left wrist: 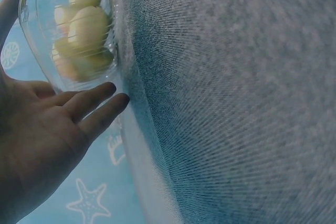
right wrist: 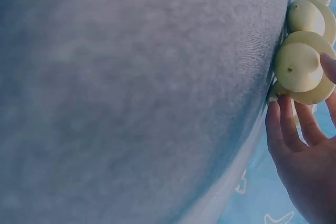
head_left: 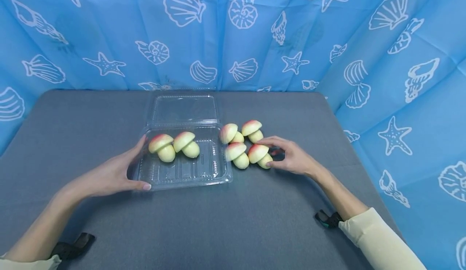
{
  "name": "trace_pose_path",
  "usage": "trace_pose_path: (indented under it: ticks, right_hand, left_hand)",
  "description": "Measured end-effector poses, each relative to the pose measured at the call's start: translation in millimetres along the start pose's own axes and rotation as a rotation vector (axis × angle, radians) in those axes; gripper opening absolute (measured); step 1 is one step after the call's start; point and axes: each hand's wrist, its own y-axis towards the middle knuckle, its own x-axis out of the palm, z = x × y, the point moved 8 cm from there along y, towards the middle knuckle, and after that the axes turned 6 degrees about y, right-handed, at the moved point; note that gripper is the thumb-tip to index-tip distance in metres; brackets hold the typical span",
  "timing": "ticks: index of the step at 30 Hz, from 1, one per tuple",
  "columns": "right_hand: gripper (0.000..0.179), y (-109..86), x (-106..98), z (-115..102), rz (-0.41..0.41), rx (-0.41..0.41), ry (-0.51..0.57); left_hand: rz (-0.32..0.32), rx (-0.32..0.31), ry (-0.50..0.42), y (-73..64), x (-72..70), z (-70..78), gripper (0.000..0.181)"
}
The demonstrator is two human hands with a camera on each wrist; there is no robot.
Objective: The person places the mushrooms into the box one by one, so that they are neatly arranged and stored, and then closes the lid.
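A clear plastic clamshell container stands with its lid folded back, and two toy mushrooms with pale stems and reddish caps lie inside. At the container's left side is my left hand, thumb by the near corner and fairly straight fingers along the wall; the left wrist view shows the thumb at the rim. Several more toy mushrooms sit in a cluster right of the container. My right hand pinches the nearest right mushroom between thumb and fingers; in the right wrist view its stem faces the camera.
A grey cloth covers the table. The container's open lid reaches to the table's back edge. Behind and to the right hangs a blue curtain with white shells and starfish.
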Motion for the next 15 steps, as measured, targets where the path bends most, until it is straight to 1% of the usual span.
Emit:
trace_pose_path:
  ticks: [6, 10, 15]
  right_hand:
    - [0.072, -1.6, 5.6, 3.3, -0.009, 0.065, -0.023]
    - [0.073, -0.6, 8.9, 3.6, -0.002, 0.096, 0.005]
    - [0.073, -2.5, 7.1, 3.7, 0.011, 0.103, 0.038]
  left_hand:
    - [0.008, 0.007, 0.009, -1.5, -0.1, 0.2, 0.132]
    - [0.010, 0.002, 0.014, -2.4, -0.1, 0.0, 0.132]
    - [0.005, 0.000, 0.018, -1.0, 0.2, 1.3, 0.133]
